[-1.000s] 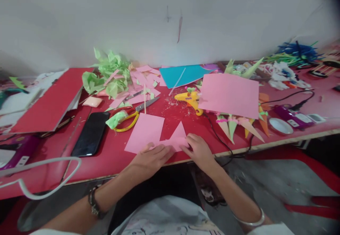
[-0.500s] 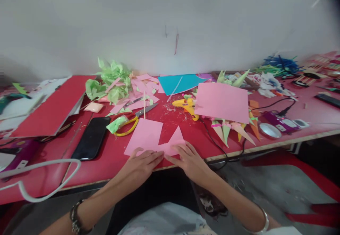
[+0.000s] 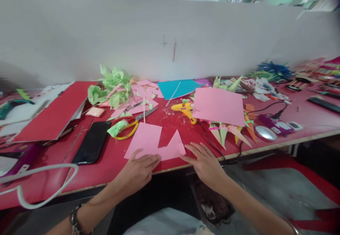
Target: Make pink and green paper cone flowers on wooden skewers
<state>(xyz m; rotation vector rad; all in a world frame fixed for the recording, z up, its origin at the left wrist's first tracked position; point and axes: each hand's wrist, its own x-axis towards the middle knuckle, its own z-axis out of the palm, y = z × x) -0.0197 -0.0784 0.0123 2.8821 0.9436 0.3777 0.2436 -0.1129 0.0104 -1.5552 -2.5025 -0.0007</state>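
A sheet of pink paper (image 3: 145, 137) lies at the table's front edge, its right part rising to a pointed, folded-looking corner (image 3: 175, 143). My left hand (image 3: 142, 167) rests on the sheet's lower edge, fingers stretched out and pressing it down. At the paper's right end is my right hand (image 3: 205, 162), fingers spread, the thumb by the corner. Just behind the sheet are yellow-handled scissors (image 3: 132, 126) with green wrapping on one handle, and a thin stick (image 3: 144, 109) touches the sheet's top edge.
A black phone (image 3: 91, 143) lies to the left, near a red board (image 3: 50, 113). Right of centre, a yellow glue gun (image 3: 186, 110) sits beside another pink sheet (image 3: 218, 105) over paper cones. Green crumpled paper (image 3: 114, 82) and a blue sheet (image 3: 176, 88) lie by the wall.
My right hand has slid rightward along the paper to its right end, away from my left hand. My left hand stays on the paper. The view has tilted up slightly.
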